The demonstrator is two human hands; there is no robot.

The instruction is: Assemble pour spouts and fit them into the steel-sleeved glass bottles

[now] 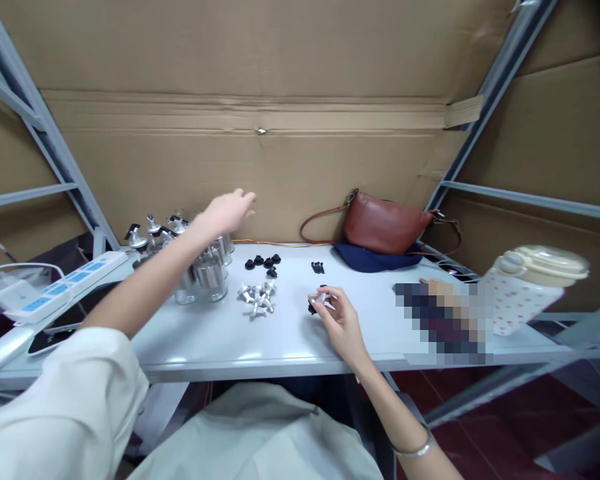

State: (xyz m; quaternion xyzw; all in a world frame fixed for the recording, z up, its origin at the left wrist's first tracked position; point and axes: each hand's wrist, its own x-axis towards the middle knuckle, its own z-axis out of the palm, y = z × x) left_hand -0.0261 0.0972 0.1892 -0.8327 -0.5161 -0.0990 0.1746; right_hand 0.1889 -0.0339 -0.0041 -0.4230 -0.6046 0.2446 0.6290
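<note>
My right hand (341,321) is closed, its fingertips pinching a small silver and black pourer spout (319,300) just above the tabletop. Raised over the back left of the table, my left hand (233,210) has loosely bent fingers apart, and I see nothing in them. Beneath and beside it stand several glass bottles (211,277) in a group, partly covered by my forearm. Some carry silver spout tops (138,237) with black levers. Silver spout pieces (257,299) lie in a pile left of my right hand. Behind them are black stoppers (263,261) and small black caps (318,268).
A brown leather bag (387,223) rests on a dark blue cloth item (375,260) at the back right. A dotted bottle (525,293) stands at the right end. A power strip (63,287) and cables lie left. Cardboard (260,60) walls the back.
</note>
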